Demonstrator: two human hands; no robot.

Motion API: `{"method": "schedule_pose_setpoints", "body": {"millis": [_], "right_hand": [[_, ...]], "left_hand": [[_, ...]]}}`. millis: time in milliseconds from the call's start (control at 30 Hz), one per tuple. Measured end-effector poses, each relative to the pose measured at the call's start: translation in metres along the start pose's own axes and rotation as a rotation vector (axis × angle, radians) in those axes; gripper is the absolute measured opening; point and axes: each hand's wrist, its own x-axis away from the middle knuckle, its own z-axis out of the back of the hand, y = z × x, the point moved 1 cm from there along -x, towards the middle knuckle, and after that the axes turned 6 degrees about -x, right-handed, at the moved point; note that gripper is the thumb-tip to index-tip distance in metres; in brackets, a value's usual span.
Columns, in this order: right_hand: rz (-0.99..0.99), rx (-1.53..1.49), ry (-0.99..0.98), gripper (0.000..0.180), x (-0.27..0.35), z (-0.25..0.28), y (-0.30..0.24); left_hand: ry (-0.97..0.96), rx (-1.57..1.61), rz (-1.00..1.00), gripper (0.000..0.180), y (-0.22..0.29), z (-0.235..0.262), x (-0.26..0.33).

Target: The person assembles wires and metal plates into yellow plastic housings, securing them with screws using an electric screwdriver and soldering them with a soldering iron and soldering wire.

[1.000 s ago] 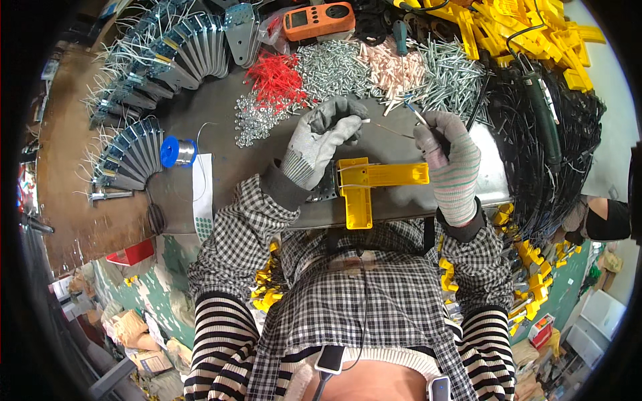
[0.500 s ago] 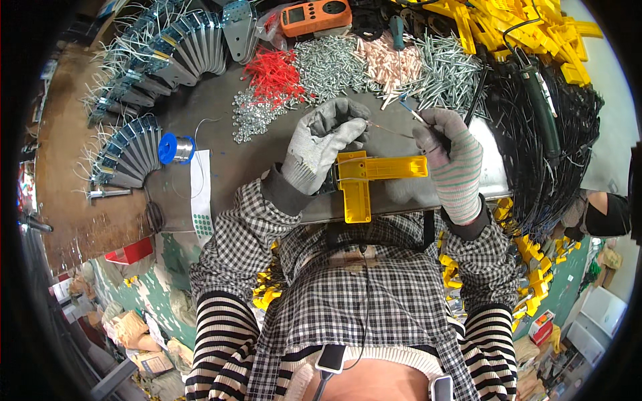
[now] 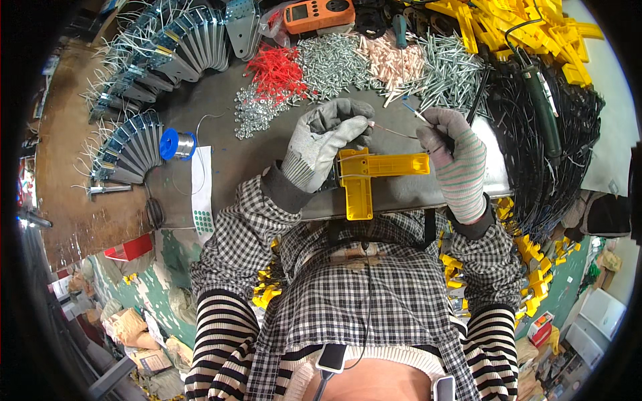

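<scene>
My left hand [image 3: 329, 137], in a grey glove, is closed in a pinch on one end of a thin wire [image 3: 393, 131]. The wire runs across to my right hand [image 3: 457, 160], gloved in grey with pink and green stripes. Between the right thumb and fingers sits a slim white piece with a blue tip [image 3: 417, 113]; its kind is too small to make out. Below the hands, a yellow T-shaped plastic housing [image 3: 359, 194] lies at the table's near edge, its ribbed inside facing up. A thin lead crosses its upper part.
Piles of red caps [image 3: 275, 72], metal screws [image 3: 331, 63], pale pink sleeves [image 3: 394, 60] and nuts [image 3: 254, 112] line the back. A blue solder spool [image 3: 178, 144] and metal brackets [image 3: 127, 150] stand left. Black cables [image 3: 515, 127], a soldering iron [image 3: 543, 110] and yellow housings [image 3: 498, 23] occupy the right.
Both hands keep their pinches with the wire stretched between them. The white piece with the blue tip has tilted slightly in the right fingers. The whole picture has shifted a little.
</scene>
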Motion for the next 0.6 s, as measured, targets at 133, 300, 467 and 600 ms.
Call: {"method": "schedule_pose_setpoints", "body": {"millis": [133,300,467,600], "right_hand": [[-0.016,-0.02,-0.007,0.018,0.0007,0.0015,-0.0003],[-0.019,-0.021,-0.013,0.019,0.0021,0.0025,-0.0009],[0.001,-0.028,-0.007,0.019,0.003,0.0024,0.0006],[-0.007,-0.031,-0.01,0.02,0.0045,0.0035,-0.0015]], "left_hand": [[0.008,-0.039,0.023,0.016,0.0019,-0.0021,0.0023],[0.006,-0.082,-0.014,0.015,-0.0001,-0.001,0.0018],[-0.026,-0.058,-0.019,0.015,-0.0014,-0.0005,0.0031],[-0.059,0.014,-0.03,0.015,-0.0053,0.0017,0.0015]]}}
